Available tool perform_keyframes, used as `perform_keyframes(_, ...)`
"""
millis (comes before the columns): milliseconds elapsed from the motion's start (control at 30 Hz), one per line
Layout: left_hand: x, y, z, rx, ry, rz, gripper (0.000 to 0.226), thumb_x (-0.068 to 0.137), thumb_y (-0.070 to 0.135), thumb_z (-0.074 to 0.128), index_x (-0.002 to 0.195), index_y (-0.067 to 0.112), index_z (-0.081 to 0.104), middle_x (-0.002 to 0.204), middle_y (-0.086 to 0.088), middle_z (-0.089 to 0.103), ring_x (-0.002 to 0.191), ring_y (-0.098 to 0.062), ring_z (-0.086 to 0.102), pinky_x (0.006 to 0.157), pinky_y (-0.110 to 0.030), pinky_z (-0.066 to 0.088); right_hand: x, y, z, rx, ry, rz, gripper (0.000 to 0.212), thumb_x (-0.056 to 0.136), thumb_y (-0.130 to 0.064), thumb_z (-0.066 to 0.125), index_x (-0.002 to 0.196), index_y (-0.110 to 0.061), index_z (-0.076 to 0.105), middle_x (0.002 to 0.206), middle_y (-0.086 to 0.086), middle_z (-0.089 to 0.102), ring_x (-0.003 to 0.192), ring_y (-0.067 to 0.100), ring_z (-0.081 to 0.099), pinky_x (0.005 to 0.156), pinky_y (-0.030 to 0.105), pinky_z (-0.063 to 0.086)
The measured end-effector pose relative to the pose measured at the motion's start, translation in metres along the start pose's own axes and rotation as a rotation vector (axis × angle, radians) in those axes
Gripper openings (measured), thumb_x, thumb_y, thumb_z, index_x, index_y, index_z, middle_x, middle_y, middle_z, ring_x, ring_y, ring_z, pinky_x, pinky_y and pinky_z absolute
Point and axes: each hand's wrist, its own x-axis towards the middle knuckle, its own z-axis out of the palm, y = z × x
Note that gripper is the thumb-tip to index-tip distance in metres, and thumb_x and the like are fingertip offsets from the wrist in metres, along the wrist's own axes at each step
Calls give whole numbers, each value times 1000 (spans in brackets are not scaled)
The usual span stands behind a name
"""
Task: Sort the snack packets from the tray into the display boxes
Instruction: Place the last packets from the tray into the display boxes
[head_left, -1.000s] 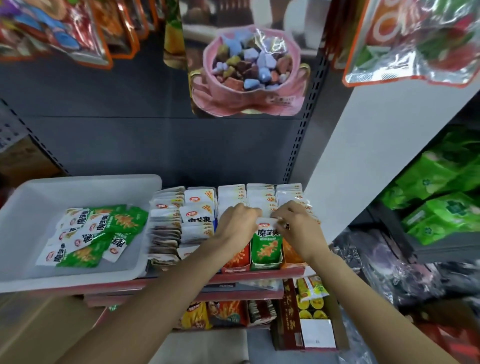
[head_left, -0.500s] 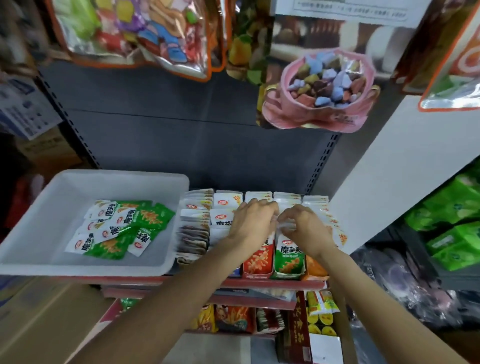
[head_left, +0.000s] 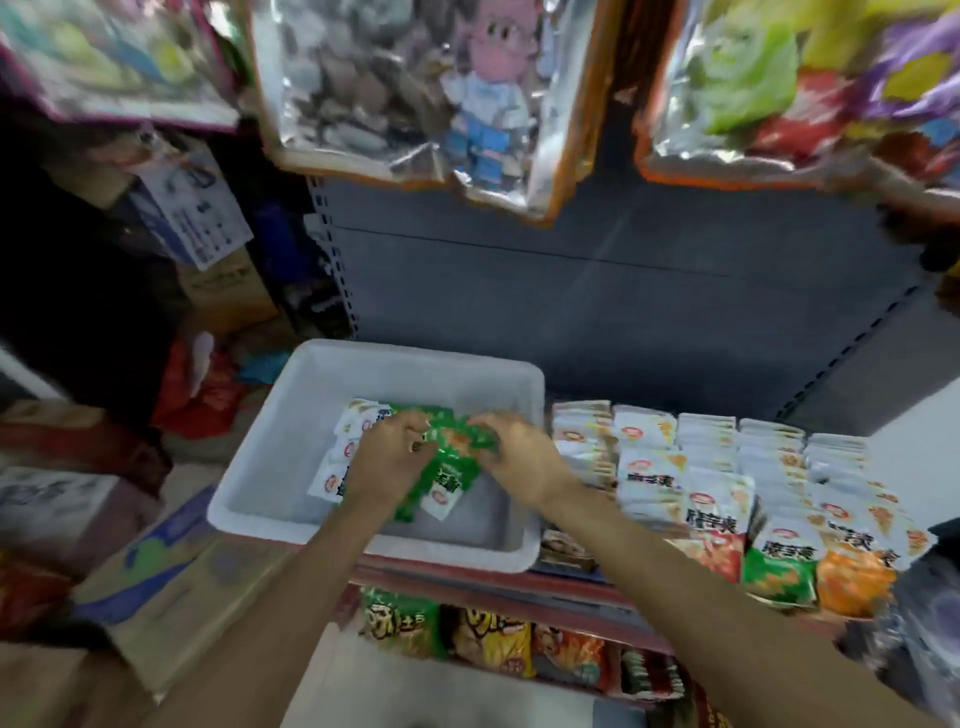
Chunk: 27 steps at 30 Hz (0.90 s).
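The white tray (head_left: 291, 452) sits on the left of the shelf with a loose heap of green and white snack packets (head_left: 451, 480) in it. Both my hands are down inside the tray on that heap. My left hand (head_left: 387, 460) has its fingers curled into the packets on the left side. My right hand (head_left: 522, 460) curls over a green packet at the heap's top right. The display boxes (head_left: 727, 467) stand just right of the tray, filled with upright rows of white, red, green and orange packets. The picture is blurred by motion.
Large foil snack bags (head_left: 415, 104) hang overhead, close to my view. The grey shelf back panel (head_left: 623, 312) is behind the tray. A lower shelf (head_left: 488, 639) holds more snack bags. Cardboard boxes (head_left: 156, 571) are stacked on the left.
Both hands left the green-fronted row in the display boxes and moved left into the tray onto the packet heap. My view swung left and down.
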Motion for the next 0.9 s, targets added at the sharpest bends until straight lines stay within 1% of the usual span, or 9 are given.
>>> perform_keyframes(100,21,-45,-10,-7,-198,-187,42,86,18,67,121,-3,55,127,-13,56,117,-29,53,95,-32,39,26,-14,36,-13,-150,119,38,91,-10,53,128,-4,51,132,16,51,121,30,48,95,27,33)
perform_keyframes(233,41,-76,-18,76,-343,-300,50,88,26,63,128,-1,50,131,-16,53,107,-28,56,92,-35,44,47,-13,68,5,-252,243,56,89,-11,57,141,-8,35,145,13,36,132,26,37,105,26,29)
perform_keyframes(333,50,-85,-19,-43,-355,-388,60,87,21,67,135,-3,41,135,-18,49,98,-26,59,85,-32,48,51,-7,85,3,-307,361,69,89,-17,58,147,-7,22,150,13,30,132,25,39,108,33,34)
perform_keyframes(400,54,-90,-14,-61,-326,-434,54,82,18,72,126,-4,50,128,-18,56,102,-30,60,87,-34,50,48,-7,94,-95,-373,378,74,93,-28,53,150,-10,10,157,6,11,140,24,25,113,34,26)
perform_keyframes(500,57,-90,-8,-90,-221,-469,42,78,16,75,113,-2,59,117,-16,63,104,-30,61,80,-29,49,42,-5,104,-159,-357,385,62,97,-33,44,149,-14,16,156,2,10,140,25,26,113,38,28)
perform_keyframes(600,55,-79,-14,66,-178,-388,31,89,17,63,114,-2,60,119,-17,62,109,-29,59,81,-30,45,39,2,104,-230,-348,400,59,98,-36,42,149,-20,18,154,0,14,139,25,24,111,43,30)
perform_keyframes(700,47,-67,-32,81,-19,-246,29,96,10,46,120,-3,54,120,-21,59,108,-32,57,80,-33,41,41,5,100,-301,-383,410,58,97,-37,45,147,-18,23,152,5,17,138,27,23,110,45,31)
perform_keyframes(833,31,-61,-59,15,128,-35,20,99,9,40,112,2,53,76,-13,59,73,-32,60,59,-34,45,48,-4,91,-236,-371,415,52,96,-37,46,141,-10,36,148,12,26,134,29,30,110,38,29)
perform_keyframes(900,26,-58,-72,97,148,115,17,99,12,40,107,6,55,68,-9,55,69,-32,59,58,-36,47,50,-16,80,-105,-265,376,52,96,-31,49,142,-11,35,146,13,32,132,28,36,107,33,32)
